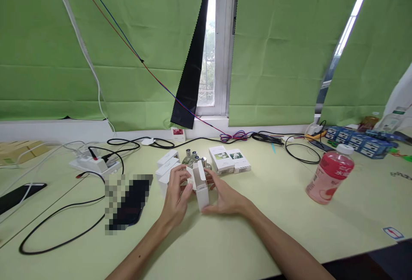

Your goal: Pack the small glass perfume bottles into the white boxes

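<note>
A small white box (202, 197) stands upright with its top flaps open, between my two hands. My right hand (225, 194) grips its side, thumb low on the front and fingers behind. My left hand (177, 192) is closed at the left of the box, its fingers bent at the open flap; whether it pinches the flap or something small is hard to tell. Just behind stand several glass bottles (188, 158) with silver caps, partly hidden by the box. White boxes (167, 167) stand to their left, and two white boxes with flower pictures (222, 159) lie to their right.
A pink drink bottle (330, 177) stands at the right. A partly pixelated dark phone (133, 200) lies at the left, near a power strip (95, 166) and looped black cables. Blue packs (357, 140) sit at the back right. A small box with a red picture (178, 134) stands by the wall.
</note>
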`<state>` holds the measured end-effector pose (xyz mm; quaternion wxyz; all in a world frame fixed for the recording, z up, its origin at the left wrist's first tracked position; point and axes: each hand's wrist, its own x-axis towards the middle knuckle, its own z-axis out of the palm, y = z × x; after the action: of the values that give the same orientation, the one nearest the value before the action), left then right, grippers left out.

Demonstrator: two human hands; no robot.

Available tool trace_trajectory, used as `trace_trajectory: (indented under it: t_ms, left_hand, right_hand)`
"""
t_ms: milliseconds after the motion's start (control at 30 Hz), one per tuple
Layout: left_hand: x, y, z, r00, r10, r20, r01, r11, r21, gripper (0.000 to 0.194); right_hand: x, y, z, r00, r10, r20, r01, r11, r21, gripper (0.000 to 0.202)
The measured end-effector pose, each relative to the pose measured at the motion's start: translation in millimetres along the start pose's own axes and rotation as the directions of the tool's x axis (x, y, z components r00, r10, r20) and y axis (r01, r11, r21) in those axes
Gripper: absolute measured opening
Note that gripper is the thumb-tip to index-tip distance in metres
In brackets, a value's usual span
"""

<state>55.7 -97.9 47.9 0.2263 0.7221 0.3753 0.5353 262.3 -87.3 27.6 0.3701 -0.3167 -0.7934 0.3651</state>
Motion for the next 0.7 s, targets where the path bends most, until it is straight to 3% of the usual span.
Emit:
trace_trajectory:
  t_ms: [100, 300, 467, 700]
  left_hand:
    - [-0.4, 0.3, 0.6, 1.0, -0.001, 0.011, 0.001, 0.999, 0.038, 0.023]
    - [-0.9, 2.0, 3.7, 1.0, 0.008, 0.01, -0.009, 0.991, 0.137, 0.018]
    - [-1.0, 2.8, 3.7, 0.999, -0.005, 0.054, -0.003, 0.988, 0.157, 0.014]
    - [-0.1, 4.9, 2.1, 0.985, 0.018, 0.17, -0.058, 0.971, 0.232, 0.028]
  right_hand:
    - [0.5, -1.6, 0.6, 1.0, 0.022, -0.015, -0.022, 1.0, 0.009, 0.116]
    - [0.7, -0.3, 0.7, 0.998, 0.041, -0.043, -0.04, 0.999, 0.022, 0.095]
    - [1.1, -1.4, 0.7, 0.996, -0.031, -0.083, 0.032, 0.999, 0.019, 0.076]
    - [2.1, -4.8, 3.7, 0.966, -0.117, -0.228, 0.125, 0.992, 0.02, 0.07]
